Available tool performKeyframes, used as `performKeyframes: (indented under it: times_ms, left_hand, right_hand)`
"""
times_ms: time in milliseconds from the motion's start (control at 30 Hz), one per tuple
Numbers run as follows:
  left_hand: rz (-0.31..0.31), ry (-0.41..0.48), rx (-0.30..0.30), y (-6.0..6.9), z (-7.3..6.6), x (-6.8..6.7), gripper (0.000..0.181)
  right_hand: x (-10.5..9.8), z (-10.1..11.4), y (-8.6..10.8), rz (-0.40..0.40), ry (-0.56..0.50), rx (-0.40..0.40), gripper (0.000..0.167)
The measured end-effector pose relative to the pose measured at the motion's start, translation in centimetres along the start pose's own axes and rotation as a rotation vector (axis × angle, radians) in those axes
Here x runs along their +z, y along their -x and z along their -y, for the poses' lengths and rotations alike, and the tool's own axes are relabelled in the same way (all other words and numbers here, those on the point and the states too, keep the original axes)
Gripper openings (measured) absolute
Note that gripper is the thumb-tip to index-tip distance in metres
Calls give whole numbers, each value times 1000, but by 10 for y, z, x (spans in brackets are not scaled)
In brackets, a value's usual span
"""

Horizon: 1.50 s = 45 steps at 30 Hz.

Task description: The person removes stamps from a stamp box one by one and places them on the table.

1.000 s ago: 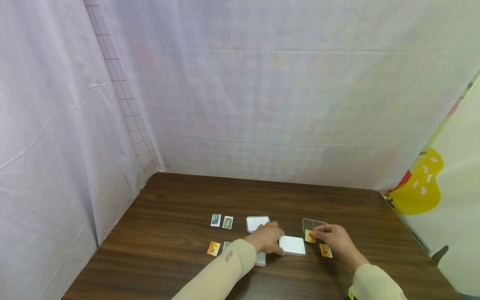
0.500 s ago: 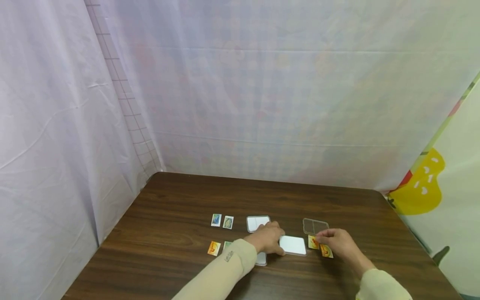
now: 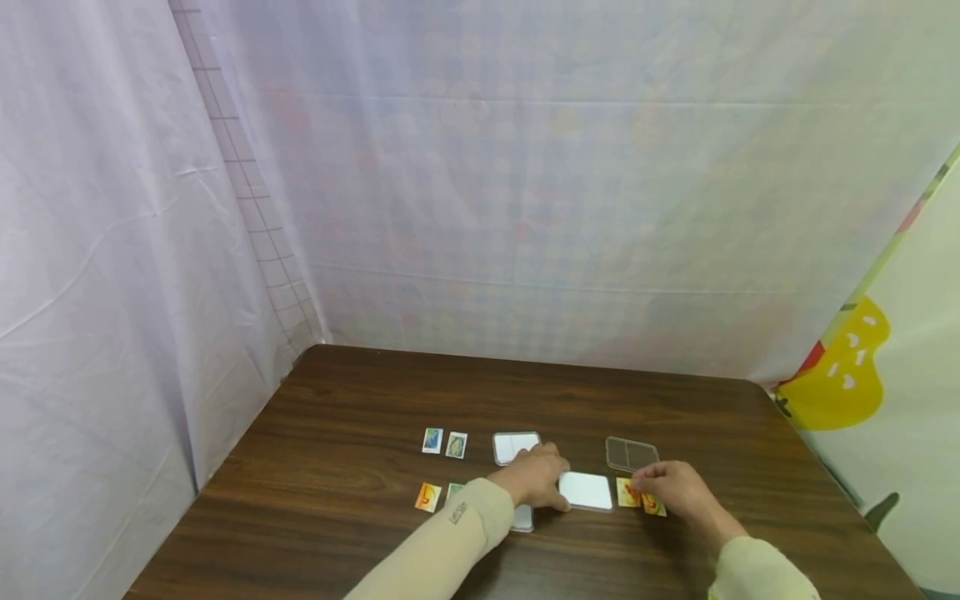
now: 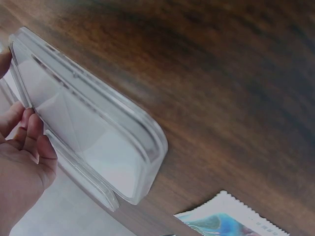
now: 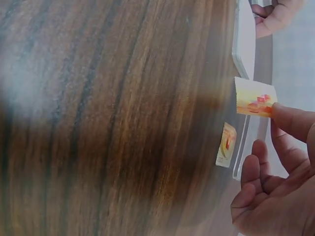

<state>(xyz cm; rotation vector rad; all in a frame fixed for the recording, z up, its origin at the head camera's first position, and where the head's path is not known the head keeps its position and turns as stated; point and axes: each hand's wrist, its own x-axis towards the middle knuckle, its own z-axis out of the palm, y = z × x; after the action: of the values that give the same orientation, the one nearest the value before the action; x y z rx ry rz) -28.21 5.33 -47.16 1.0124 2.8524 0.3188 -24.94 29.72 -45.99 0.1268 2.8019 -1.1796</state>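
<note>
My right hand pinches an orange-and-yellow postage stamp by its edge between thumb and finger. A second orange stamp lies on the table beside it. Behind them sits a clear, divided plastic case part. My left hand holds the left end of a clear case with a white insert, its thumb and forefinger at the two corners. Its other fingers are bent beside another white-backed case, seen large as a clear case in the left wrist view. The left forearm partly covers a further case.
On the left lie a blue stamp, a green stamp and an orange stamp. Another greenish stamp is partly hidden by the left sleeve. A brown wooden table meets white curtains behind.
My right hand has brought the pinched stamp down from the divided case part toward the near side, beside the other orange stamp. My left hand has stayed in place.
</note>
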Motion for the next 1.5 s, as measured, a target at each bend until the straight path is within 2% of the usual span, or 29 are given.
performKeyframes:
  times_ms: [700,1133,1500]
  left_hand:
    - [-3,15,1,-1,0,1,39]
    - [7,13,-7,0,1,2,44]
    - [2,19,-1,-1,1,2,41]
  right_hand:
    - [3,-7,-1,-44,169,-55,14]
    - [2,-4,-2,-49,125,-35,18]
    - [-2,-4,-6,-34,131,-64,29]
